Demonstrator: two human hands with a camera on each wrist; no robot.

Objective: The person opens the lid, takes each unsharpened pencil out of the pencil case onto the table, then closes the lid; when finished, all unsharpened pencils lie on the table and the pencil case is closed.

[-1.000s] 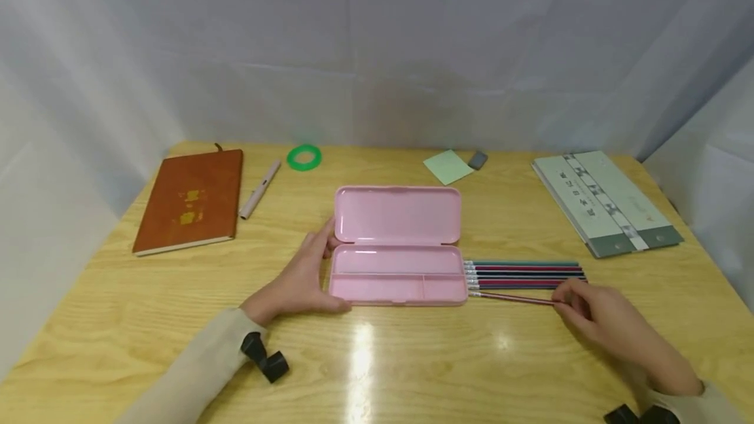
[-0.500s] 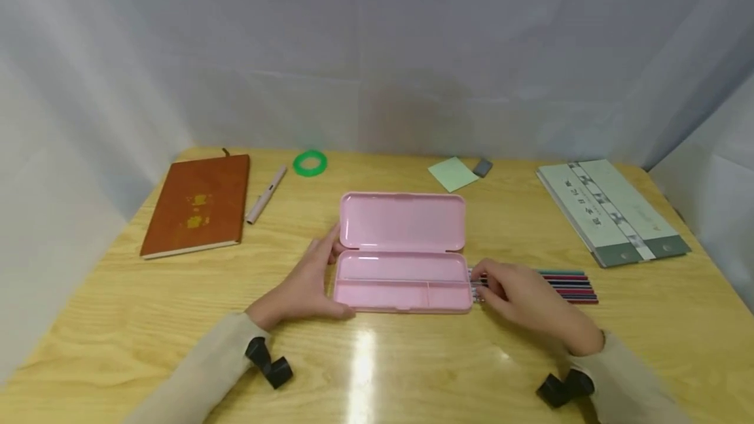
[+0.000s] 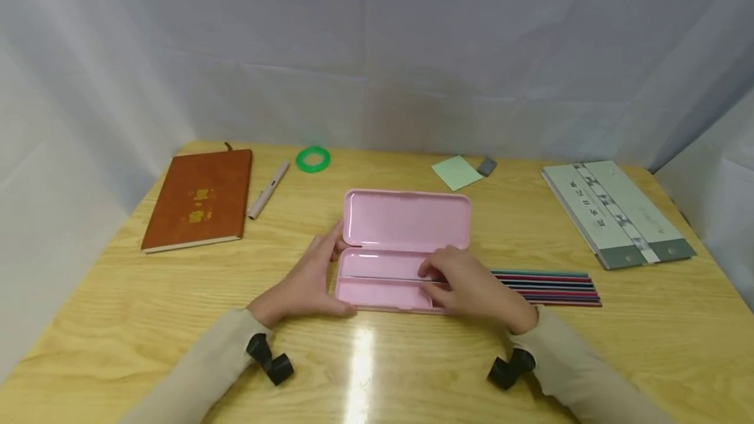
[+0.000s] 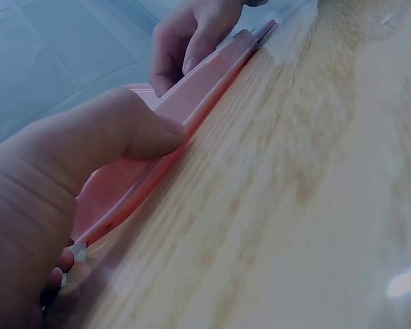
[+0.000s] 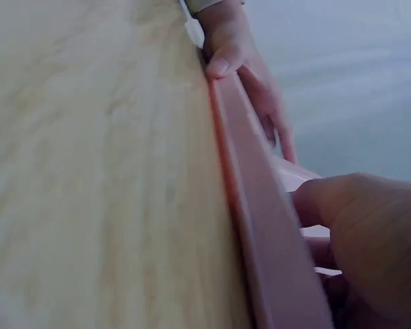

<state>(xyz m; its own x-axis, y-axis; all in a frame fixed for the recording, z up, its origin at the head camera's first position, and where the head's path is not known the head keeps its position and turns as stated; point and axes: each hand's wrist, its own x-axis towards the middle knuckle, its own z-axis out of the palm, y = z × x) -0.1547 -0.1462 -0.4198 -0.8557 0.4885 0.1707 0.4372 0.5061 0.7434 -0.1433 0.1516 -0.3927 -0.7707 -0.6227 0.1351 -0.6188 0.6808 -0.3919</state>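
An open pink pencil case (image 3: 377,293) lies mid-table, its lid tipped back. My left hand (image 3: 300,280) grips its left end, the thumb on the front edge and the fingers behind. In the left wrist view the thumb (image 4: 147,133) rests on the rim. My right hand (image 3: 471,286) reaches over the right half of the case, index finger and thumb bent on either side of the long divider; I cannot tell whether they pinch anything. A row of pencils (image 3: 554,286) lies to the right, their eraser ends hidden behind this hand.
A brown notebook (image 3: 200,201) and a pale pen (image 3: 268,190) lie at left. Behind the case are a green tape ring (image 3: 313,159), light green sticky notes (image 3: 457,173) and a grey eraser (image 3: 487,167). A pale green notebook (image 3: 615,211) lies at right.
My right hand has let go of the front pencil, straightened into the row, and moved left along the pencils to over the case. My left hand has kept its grip on the case.
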